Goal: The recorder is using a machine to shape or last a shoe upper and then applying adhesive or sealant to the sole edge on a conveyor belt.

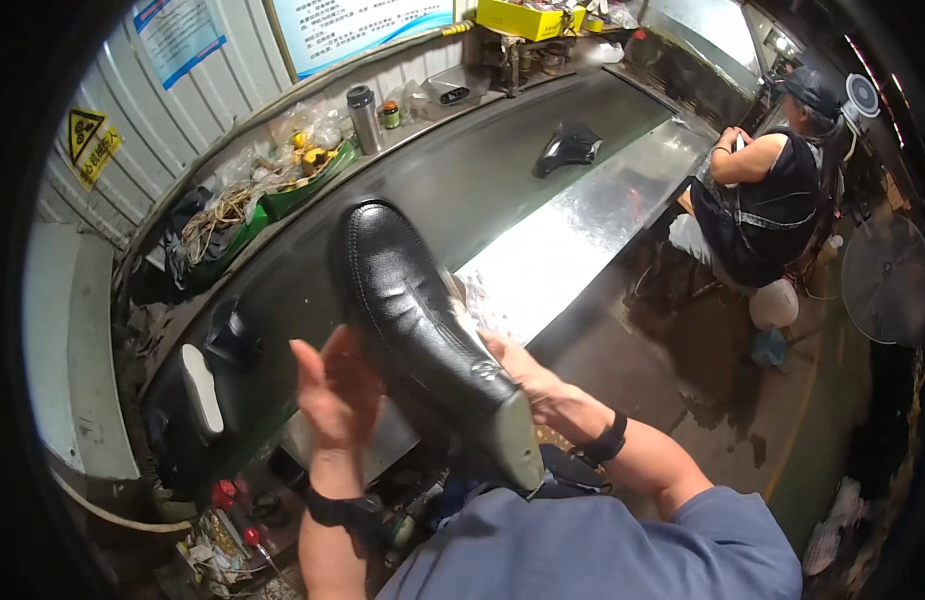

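We hold a black leather shoe (423, 320) up between our hands, above the near edge of the counter (463, 190) — left hand (333, 390) flat with fingers spread against its side, right hand (518, 370) cupped behind its heel end. Beyond the shoe's toe, another black shoe (568, 147) lies on the counter.

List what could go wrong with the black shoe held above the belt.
The black shoe is propped between the left hand and right hand; the left palm looks flat against it, so it might slip onto the belt. Its toe could also swing toward the shoe on the belt.
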